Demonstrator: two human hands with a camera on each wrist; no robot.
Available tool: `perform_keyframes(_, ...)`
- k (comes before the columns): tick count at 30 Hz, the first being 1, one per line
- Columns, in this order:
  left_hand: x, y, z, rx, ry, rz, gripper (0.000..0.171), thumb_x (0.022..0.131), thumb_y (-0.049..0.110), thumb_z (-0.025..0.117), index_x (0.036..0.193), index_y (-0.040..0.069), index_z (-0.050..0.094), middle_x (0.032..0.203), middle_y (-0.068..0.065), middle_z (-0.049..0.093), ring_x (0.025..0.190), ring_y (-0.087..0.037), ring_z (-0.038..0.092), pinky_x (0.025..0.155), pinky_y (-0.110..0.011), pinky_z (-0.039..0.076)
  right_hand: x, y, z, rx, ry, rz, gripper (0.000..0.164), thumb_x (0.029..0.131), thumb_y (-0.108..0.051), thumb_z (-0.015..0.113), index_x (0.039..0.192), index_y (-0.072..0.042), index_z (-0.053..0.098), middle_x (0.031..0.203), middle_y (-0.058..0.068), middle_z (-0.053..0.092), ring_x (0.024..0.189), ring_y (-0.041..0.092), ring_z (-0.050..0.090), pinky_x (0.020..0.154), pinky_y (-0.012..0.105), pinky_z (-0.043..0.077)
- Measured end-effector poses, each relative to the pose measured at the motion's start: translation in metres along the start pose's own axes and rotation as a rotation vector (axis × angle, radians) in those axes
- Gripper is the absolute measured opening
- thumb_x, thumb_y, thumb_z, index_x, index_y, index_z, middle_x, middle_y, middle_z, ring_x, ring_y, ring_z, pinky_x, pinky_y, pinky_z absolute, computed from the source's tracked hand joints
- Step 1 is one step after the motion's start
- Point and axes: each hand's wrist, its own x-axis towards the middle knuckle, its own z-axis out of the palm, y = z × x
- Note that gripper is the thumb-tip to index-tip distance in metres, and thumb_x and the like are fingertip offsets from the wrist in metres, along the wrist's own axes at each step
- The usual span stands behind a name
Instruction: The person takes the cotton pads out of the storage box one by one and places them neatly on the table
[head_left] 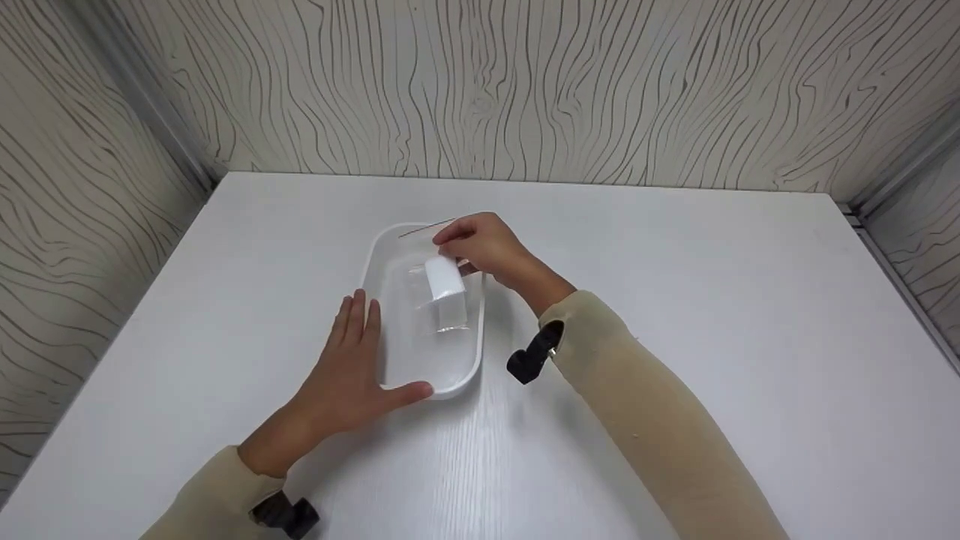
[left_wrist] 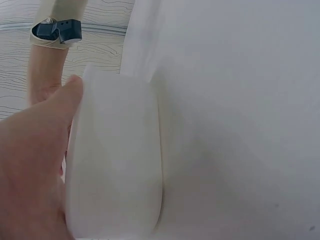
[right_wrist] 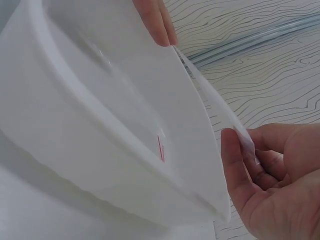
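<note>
A white oblong tray (head_left: 420,367) with rounded corners sits on the table. My left hand (head_left: 341,382) rests against it, straight fingers along its left side and thumb at the near rim. My right hand (head_left: 484,244) is over the far right rim. Between thumb and fingers it pinches a thin clear plastic bag with a white patch (head_left: 445,277), whose see-through part hangs inside the tray. In the right wrist view the pinched film (right_wrist: 215,95) is a pale, narrow strip, and a short red line (right_wrist: 160,148) shows at the tray. The left wrist view shows mostly the tray's outer wall (left_wrist: 115,160).
The white table (head_left: 675,300) extends on both sides of the tray. A wood-grain patterned panel (head_left: 480,90) stands behind it, with others at the sides. Black wrist cameras (head_left: 531,356) stick out from both sleeves.
</note>
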Motion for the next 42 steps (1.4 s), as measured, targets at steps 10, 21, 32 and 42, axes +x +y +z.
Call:
perform_keyframes(10,0.0,0.001,-0.001,0.001,0.003,-0.001,0.131,0.079,0.078,0.066,0.159,-0.009,0.01,0.167,-0.026,-0.005,0.154,-0.044,-0.008,0.119,-0.061,0.018,-0.004,0.001,-0.003,0.025,0.005,0.008,0.015,0.098,-0.008,0.067,0.112,-0.004,0.073,0.111,0.009,0.069,0.092,0.02,0.067,0.077,0.031,0.059)
perform_keyframes(21,0.002,0.0,-0.001,0.017,0.008,0.01,0.131,0.079,0.079,0.065,0.159,-0.009,0.01,0.167,-0.026,-0.005,0.154,-0.044,-0.008,0.119,-0.06,0.019,-0.009,0.008,-0.012,0.037,0.025,-0.007,0.017,0.098,-0.008,0.067,0.113,-0.003,0.073,0.11,0.009,0.07,0.092,0.019,0.065,0.074,0.028,0.057)
perform_keyframes(32,0.002,0.001,-0.003,0.019,-0.007,0.004,0.13,0.08,0.079,0.064,0.159,-0.009,0.009,0.167,-0.026,-0.006,0.154,-0.043,-0.01,0.121,-0.058,0.017,-0.012,0.014,-0.023,-0.002,0.043,0.004,0.016,0.097,-0.009,0.068,0.112,-0.004,0.074,0.109,0.007,0.069,0.087,0.016,0.063,0.072,0.026,0.054)
perform_keyframes(42,0.0,0.001,-0.005,0.004,-0.006,-0.005,0.13,0.08,0.077,0.066,0.159,-0.008,0.009,0.168,-0.025,-0.006,0.154,-0.043,-0.009,0.121,-0.059,0.016,-0.022,0.016,-0.032,0.0,0.036,0.008,0.015,0.097,-0.01,0.068,0.111,-0.006,0.074,0.11,0.006,0.069,0.087,0.017,0.063,0.072,0.027,0.055)
